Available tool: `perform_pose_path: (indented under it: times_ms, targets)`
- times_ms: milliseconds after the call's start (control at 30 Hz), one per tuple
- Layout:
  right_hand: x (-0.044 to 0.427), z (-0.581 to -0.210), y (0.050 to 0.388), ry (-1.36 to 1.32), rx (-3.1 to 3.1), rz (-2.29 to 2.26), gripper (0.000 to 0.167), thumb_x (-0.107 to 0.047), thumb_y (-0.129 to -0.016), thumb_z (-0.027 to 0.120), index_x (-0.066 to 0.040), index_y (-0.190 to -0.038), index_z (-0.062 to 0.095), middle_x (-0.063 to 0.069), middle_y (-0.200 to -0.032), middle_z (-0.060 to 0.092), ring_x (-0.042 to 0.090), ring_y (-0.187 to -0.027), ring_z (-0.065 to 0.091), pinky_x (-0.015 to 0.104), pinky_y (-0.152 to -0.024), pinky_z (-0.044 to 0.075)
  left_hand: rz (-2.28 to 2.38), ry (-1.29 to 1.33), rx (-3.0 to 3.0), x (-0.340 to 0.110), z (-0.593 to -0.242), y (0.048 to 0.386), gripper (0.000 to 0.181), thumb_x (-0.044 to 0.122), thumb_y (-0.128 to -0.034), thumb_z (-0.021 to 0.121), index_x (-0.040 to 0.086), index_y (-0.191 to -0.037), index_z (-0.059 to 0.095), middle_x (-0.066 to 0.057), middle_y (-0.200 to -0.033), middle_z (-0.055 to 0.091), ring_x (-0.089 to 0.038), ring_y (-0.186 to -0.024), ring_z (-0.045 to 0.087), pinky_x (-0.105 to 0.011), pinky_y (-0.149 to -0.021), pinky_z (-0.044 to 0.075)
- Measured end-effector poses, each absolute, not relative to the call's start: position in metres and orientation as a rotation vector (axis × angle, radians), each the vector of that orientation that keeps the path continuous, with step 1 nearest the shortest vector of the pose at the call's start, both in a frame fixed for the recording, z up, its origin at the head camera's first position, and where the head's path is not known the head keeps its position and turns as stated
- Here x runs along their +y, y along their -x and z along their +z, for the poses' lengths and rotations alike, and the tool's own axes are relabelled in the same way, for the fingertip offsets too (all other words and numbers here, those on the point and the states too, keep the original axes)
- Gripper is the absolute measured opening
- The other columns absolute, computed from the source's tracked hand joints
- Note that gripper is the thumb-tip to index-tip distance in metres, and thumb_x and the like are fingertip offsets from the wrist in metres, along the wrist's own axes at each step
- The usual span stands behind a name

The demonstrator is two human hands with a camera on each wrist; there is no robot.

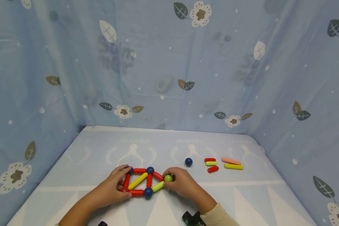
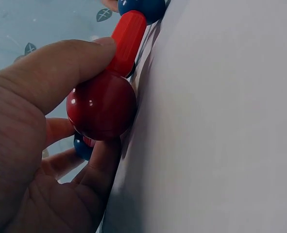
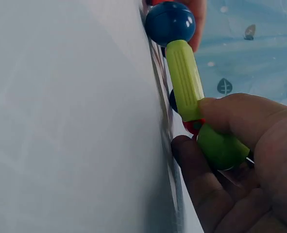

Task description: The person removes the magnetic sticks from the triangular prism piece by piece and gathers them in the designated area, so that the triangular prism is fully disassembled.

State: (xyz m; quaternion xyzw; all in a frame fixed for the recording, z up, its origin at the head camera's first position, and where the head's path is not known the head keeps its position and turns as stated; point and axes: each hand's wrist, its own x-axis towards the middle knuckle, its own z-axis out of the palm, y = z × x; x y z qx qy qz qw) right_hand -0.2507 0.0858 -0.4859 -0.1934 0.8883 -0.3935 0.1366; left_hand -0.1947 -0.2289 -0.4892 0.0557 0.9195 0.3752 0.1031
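Observation:
A flat frame of coloured rods and balls lies on the table in the head view: a square of red rods [image 1: 137, 192] crossed by a yellow rod [image 1: 138, 181], with a triangle on its right. My left hand [image 1: 113, 185] grips its left end round the red ball [image 2: 102, 106], thumb along a red rod [image 2: 127, 42]. At the triangle's tip, my right hand [image 1: 182, 182] holds the green ball [image 1: 168, 178] between thumb and fingers. A light-green rod [image 3: 184, 77] runs from there to a blue ball [image 3: 170, 23]. Another blue ball [image 1: 150, 170] tops the middle red rod.
Beyond my right hand lie a loose blue ball [image 1: 188, 162], short red rods [image 1: 213, 169], a short light-green rod [image 1: 211, 163], an orange rod [image 1: 231, 161] and a yellow rod [image 1: 234, 166]. Blue patterned cloth [image 1: 164, 62] walls the table's back and sides.

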Motion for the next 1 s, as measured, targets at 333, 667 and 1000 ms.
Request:
perform_pose_path:
  times_ms: [333,667,1000]
  targets:
    - [0.089,-0.488,0.253,0.515,2.594,-1.135,0.024,-0.026,-0.092,0.082,-0.029,-0.114,0.075,-0.01,-0.109,0.067,0.017,-0.097,0.059,0.035,-0.086,0.055,1.11,-0.174,2.707,-0.23,-0.489,0.196,0.103,0.041,-0.0716,0.097,0.025,-0.159,0.044,-0.004,-0.167,0.027,-0.017,-0.109,0.053,-0.024,-0.085,0.056]
    - [0.096,-0.489,0.254,0.464,2.565,-1.222,0.028,-0.03,-0.09,0.084,-0.026,-0.117,0.074,-0.005,-0.109,0.067,0.02,-0.096,0.06,0.036,-0.083,0.058,1.103,-0.166,2.711,-0.23,-0.489,0.195,0.104,0.042,-0.0701,0.097,0.026,-0.158,0.045,-0.005,-0.167,0.028,-0.017,-0.108,0.053,-0.028,-0.088,0.059]
    - [0.11,-0.482,0.266,0.375,2.584,-1.375,0.037,-0.029,-0.096,0.077,-0.021,-0.131,0.069,0.003,-0.125,0.065,0.022,-0.104,0.062,0.038,-0.087,0.059,1.109,-0.183,2.701,-0.231,-0.488,0.196,0.104,0.043,-0.0706,0.097,0.025,-0.159,0.044,-0.006,-0.168,0.026,-0.017,-0.11,0.053,-0.03,-0.089,0.059]
